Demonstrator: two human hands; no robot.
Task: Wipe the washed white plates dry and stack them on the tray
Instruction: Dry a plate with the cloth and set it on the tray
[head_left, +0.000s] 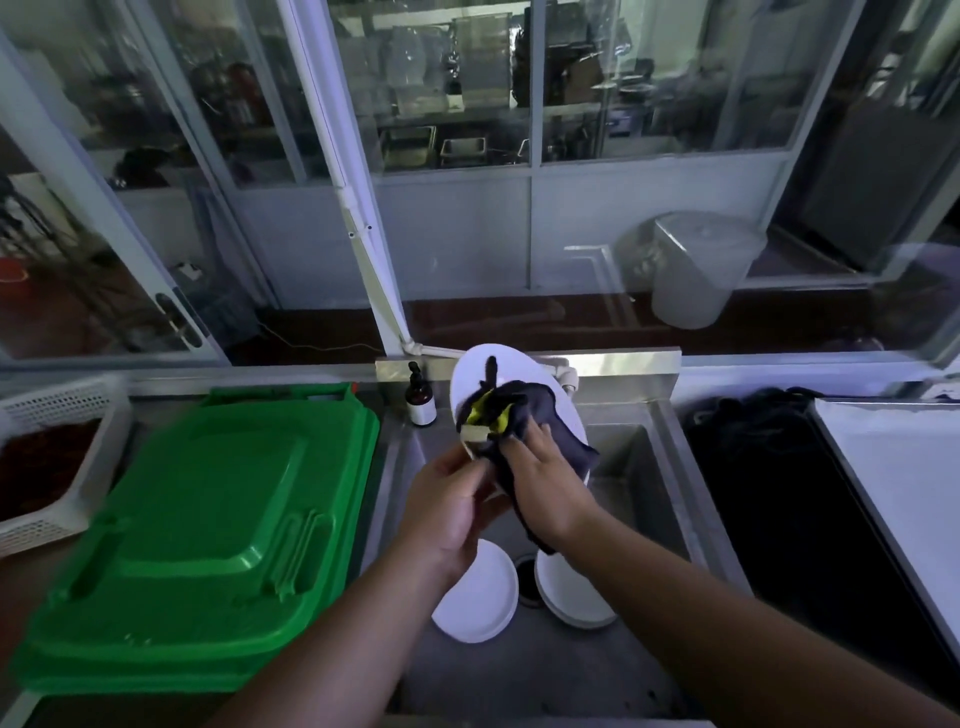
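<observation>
Your left hand (451, 501) pinches the lower rim of a white plate (470, 384) tilted over the sink (644, 483); your right hand (545, 480) presses a dark cloth (524, 410) flat on it. That rim hold looks thin, perhaps wet: a hard wipe could drop it onto the two plates (480, 597) below.

Both hands meet over the middle, left hand (449, 501) pinching, right hand (548, 486) pressing flat-fingered.
</observation>
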